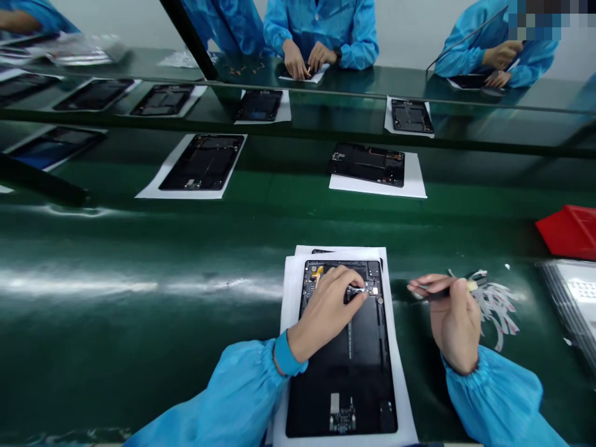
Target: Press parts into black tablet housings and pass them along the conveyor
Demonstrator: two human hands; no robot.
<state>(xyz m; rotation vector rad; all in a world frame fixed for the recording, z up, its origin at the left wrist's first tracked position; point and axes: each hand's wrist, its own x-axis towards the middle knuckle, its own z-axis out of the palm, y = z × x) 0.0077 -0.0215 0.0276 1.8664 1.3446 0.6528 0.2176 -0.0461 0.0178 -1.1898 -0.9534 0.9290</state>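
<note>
An opened black tablet lies on white sheets in front of me, its inner boards and cables showing. Over its upper part is my left hand, thumb and forefinger pinched at a small part near the top right; what they grip is too small to name. To the right of the tablet, my right hand is raised above the table, fingers closed around a thin dark tool. Just beyond that hand lies a pile of thin white-grey strips.
A red bin and a stack of clear trays stand at the right. More opened tablets on white sheets lie across the green table. Dark rails cross the view. People in blue work at the far side.
</note>
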